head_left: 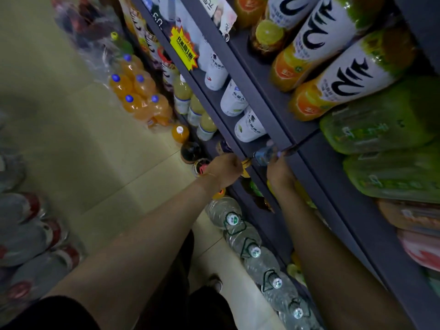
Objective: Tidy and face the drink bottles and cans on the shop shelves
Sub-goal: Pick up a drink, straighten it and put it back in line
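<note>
Far left, shrink-wrapped red-capped bottles lie on the tiled floor. Further right stands a pack of orange soda bottles with blue caps. The left hand is curled into a fist at the edge of a low shelf, gripping something yellow that is mostly hidden. Just beside it, the right hand pinches a small clear bottle at the grey shelf edge. Large water jugs line the floor below. Orange juice bottles fill the upper right shelf.
</note>
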Demonstrator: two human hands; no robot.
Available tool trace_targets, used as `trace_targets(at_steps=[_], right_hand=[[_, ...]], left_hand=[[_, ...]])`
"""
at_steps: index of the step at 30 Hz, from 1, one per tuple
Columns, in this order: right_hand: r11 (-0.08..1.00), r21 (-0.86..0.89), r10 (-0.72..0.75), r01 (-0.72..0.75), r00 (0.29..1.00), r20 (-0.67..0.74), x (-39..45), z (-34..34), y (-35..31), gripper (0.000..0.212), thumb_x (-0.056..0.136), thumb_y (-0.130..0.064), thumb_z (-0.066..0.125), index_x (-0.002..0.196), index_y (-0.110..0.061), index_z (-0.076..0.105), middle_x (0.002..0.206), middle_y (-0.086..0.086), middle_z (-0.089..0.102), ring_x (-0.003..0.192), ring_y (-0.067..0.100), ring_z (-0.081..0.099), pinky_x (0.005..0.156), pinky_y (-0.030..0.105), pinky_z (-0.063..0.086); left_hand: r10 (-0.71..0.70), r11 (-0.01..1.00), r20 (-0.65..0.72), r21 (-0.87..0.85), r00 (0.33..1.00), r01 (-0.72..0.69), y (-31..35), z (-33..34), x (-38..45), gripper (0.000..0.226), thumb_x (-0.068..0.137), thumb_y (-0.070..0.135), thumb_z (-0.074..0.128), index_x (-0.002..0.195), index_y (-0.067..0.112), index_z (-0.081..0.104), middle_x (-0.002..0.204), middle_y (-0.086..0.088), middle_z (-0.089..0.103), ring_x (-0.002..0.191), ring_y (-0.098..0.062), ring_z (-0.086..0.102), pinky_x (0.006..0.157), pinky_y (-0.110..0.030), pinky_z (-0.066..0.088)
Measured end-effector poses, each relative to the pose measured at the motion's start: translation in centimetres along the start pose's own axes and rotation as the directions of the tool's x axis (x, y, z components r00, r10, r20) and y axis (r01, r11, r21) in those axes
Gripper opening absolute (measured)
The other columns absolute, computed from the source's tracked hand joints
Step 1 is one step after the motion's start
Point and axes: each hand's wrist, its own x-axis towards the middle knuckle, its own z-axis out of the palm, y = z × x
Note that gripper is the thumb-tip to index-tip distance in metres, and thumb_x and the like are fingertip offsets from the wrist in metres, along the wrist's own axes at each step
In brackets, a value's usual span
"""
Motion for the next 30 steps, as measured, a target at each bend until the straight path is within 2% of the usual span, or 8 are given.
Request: trace_targets(at_steps=[3,9,13,15,18,22,26,30], right_hand=[[0.985,0.148,0.107,-0.09,0.988,-0.111,-1.3,1.9,1.2,0.036,0.106,-0.023,0.035,0.138,-0.009,0.048,0.128,0.021,0.06,0.113,0.038,0.058,0.079,0.036,0.043],[0.953,0.285,0.003,0.101,0.94,-0.342,-8.8,4.1,3.8,0.025,0.094,-0.014,0.062,0.117,-0.005,0.062,0.116,0.024,0.057,0.09,0.043,0.059,0.062,0.035,0.039],[0.864,0.437,-0.064,0.251,0.914,-0.4,-15.4,3.1,8.0,0.02,0.091,-0.012,0.066,0.111,-0.01,0.066,0.106,0.013,0.064,0.092,0.03,0.058,0.068,0.02,0.031],[0.817,0.52,-0.024,0.25,0.915,-0.403,-19.1,1.7,10.7,0.02,0.093,-0.018,0.066,0.112,-0.015,0.066,0.107,0.007,0.065,0.095,0.024,0.058,0.073,0.023,0.037],[0.704,0.647,0.049,0.292,0.889,-0.455,-25.1,-1.6,15.3,0.025,0.091,-0.021,0.066,0.116,-0.016,0.067,0.113,0.004,0.068,0.104,0.022,0.063,0.084,0.033,0.05],[0.631,0.663,0.126,0.403,0.79,-0.6,-35.1,-9.2,23.6,0.031,0.092,-0.025,0.068,0.122,-0.019,0.066,0.109,-0.004,0.07,0.099,0.01,0.065,0.087,0.027,0.051],[0.561,0.603,0.131,0.567,0.659,-0.741,-46.6,-17.3,32.2,0.023,0.1,-0.031,0.053,0.114,-0.019,0.067,0.105,-0.018,0.067,0.096,-0.009,0.058,0.089,0.018,0.044],[0.496,0.554,0.113,0.669,0.583,-0.805,-56.5,-23.7,38.3,0.014,0.099,-0.026,0.056,0.111,-0.023,0.062,0.101,-0.014,0.066,0.085,-0.004,0.06,0.08,0.019,0.048]], left_hand=[[0.007,0.998,0.06,0.06,0.998,-0.011,-0.8,1.1,0.2,0.017,0.082,0.028,0.049,0.091,0.023,0.062,0.094,-0.003,0.066,0.092,-0.026,0.061,0.082,-0.039,0.052],[0.161,0.934,0.176,0.29,0.971,-0.207,0.1,2.3,-4.1,0.039,0.084,0.02,0.065,0.121,0.015,0.055,0.119,0.0,0.054,0.108,-0.019,0.049,0.079,-0.026,0.036],[0.168,0.893,0.31,0.354,0.936,-0.278,1.5,5.4,-9.6,0.067,0.064,0.039,0.08,0.123,0.026,0.05,0.12,-0.001,0.059,0.101,-0.021,0.058,0.082,-0.037,0.054],[0.205,0.903,0.352,0.292,0.913,-0.315,3.5,7.9,-13.3,0.055,0.068,0.035,0.082,0.113,0.023,0.053,0.107,-0.001,0.064,0.085,-0.017,0.061,0.07,-0.035,0.055],[0.314,0.904,0.289,0.201,0.904,-0.378,7.5,12.0,-21.0,0.05,0.071,0.029,0.086,0.113,0.02,0.06,0.104,0.005,0.064,0.094,-0.017,0.061,0.076,-0.027,0.051],[0.474,0.875,0.164,-0.197,0.865,-0.442,12.6,19.7,-33.1,0.031,0.072,0.02,0.087,0.095,0.025,0.065,0.088,0.008,0.069,0.079,-0.01,0.065,0.064,-0.015,0.052],[0.611,0.714,0.028,-0.453,0.791,-0.534,21.0,26.7,-45.1,0.02,0.076,0.03,0.083,0.087,0.022,0.069,0.079,0.009,0.074,0.075,-0.008,0.067,0.073,-0.026,0.054],[0.774,0.498,-0.041,-0.576,0.632,-0.648,30.7,30.2,-56.1,0.053,0.06,0.047,0.082,0.102,0.017,0.07,0.094,-0.004,0.075,0.085,-0.019,0.07,0.082,-0.038,0.057]])
